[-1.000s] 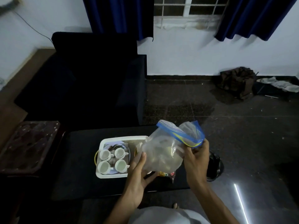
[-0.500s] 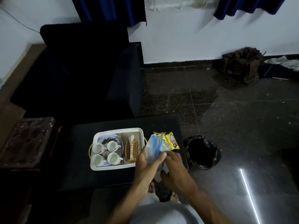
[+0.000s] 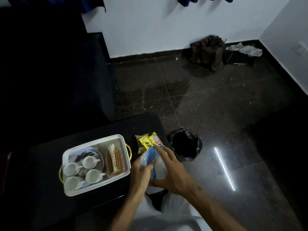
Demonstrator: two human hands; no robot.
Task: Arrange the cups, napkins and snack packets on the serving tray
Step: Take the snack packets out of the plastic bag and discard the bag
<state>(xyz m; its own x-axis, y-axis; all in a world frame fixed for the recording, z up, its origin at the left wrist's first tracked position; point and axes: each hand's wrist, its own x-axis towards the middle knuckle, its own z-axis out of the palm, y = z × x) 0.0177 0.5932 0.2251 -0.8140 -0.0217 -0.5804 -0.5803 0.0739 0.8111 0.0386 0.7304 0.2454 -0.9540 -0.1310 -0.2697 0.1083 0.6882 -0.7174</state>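
The tray [image 3: 95,142], white with a gold handle at each end, sits on the dark table [image 3: 46,157] to the left of your hands. In it stand four white cups [image 3: 89,161], grouped in its left half over a patterned plate [image 3: 90,151]. Its right half holds one wicker holder [image 3: 116,161] with napkins [image 3: 110,148] standing in it; their number can't be told. One yellow packet [image 3: 148,142] lies on the table just right of the tray, outside it.

Your left hand [image 3: 141,174] has its fingers curled round one clear bag [image 3: 159,170] with a blue strip, gripping it near the top. Your right hand [image 3: 174,172] lies over the bag with fingers stretched and spread, the index fingertip reaching the near edge of the packet.

Beside the table's right corner stands one bin [image 3: 185,144] with a black liner. The floor [image 3: 216,100] is dark speckled tile with a bright streak of reflected light. A dark armchair [image 3: 50,72] fills the left side. Against the white wall [image 3: 166,22] slumps one brown bag [image 3: 206,50], with crumpled pale material just right of it. Blue curtains [image 3: 93,5] hang at the top edge.
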